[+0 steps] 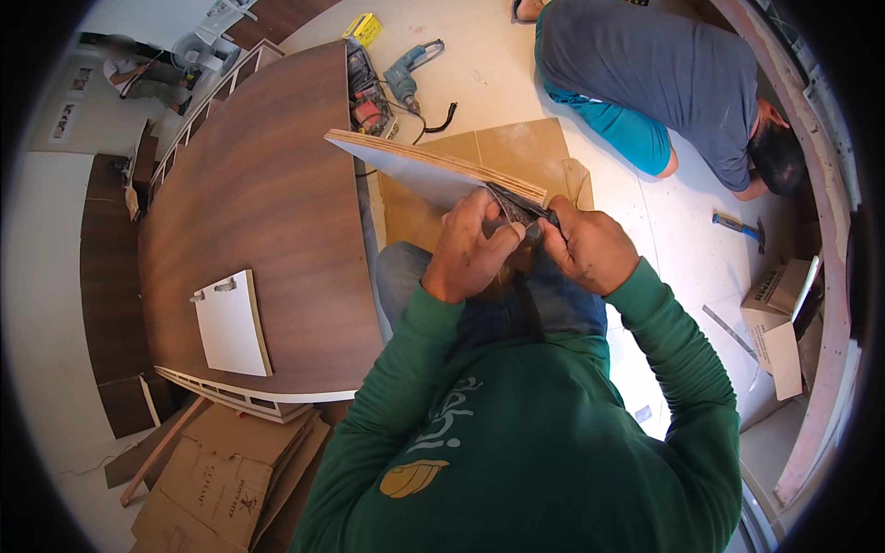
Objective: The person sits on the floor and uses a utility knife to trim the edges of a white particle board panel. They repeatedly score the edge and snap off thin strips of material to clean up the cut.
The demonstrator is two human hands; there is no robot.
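Note:
My left hand [470, 247] is closed, its thumb and forefinger pinched at a thin dark strip by the near end of a plywood board [433, 166]. The board has a pale face and a layered bare edge. Wrapped round a slim black tool [524, 203], my right hand [590, 244] is closed at the board's corner. The tool reaches leftward along the board's end; its exact kind is hidden by my fingers. Both hands are close together over my lap, and the board slants away to the upper left.
A large brown wood panel [267, 212] lies at left, bearing a small white hinged door [230, 323]. Beyond are a drill [406, 78] and a tool case [367, 92]. A person [659, 83] bends down at upper right, near a hammer [740, 228] and a cardboard box [774, 318].

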